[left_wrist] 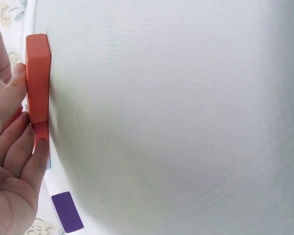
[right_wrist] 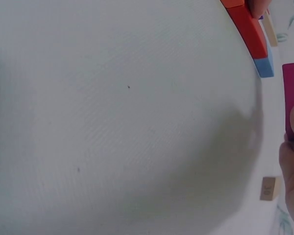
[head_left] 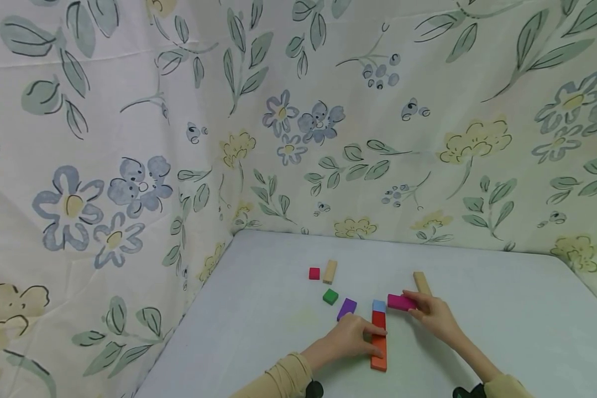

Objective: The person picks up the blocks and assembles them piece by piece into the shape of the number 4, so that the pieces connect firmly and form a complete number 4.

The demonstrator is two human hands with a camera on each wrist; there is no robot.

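Note:
In the head view an orange block [head_left: 379,362], a red block [head_left: 378,319] and a light blue block [head_left: 379,305] stand end to end in a row. My left hand [head_left: 347,337] holds the row, its thumb at the orange block [left_wrist: 38,83] and fingers about the red one. To the right of the row's far end, my right hand [head_left: 435,316] pinches a magenta block [head_left: 401,302]. That magenta block [right_wrist: 291,93] stays apart from the light blue block [right_wrist: 264,66] in the right wrist view.
A purple block [head_left: 347,308] lies just left of the row. Farther back left are a green block [head_left: 330,297], a red cube [head_left: 314,273] and a wooden block [head_left: 330,272]. Behind my right hand lies another wooden block [head_left: 420,282]. Floral cloth [head_left: 288,199] hangs around the white table [head_left: 258,287].

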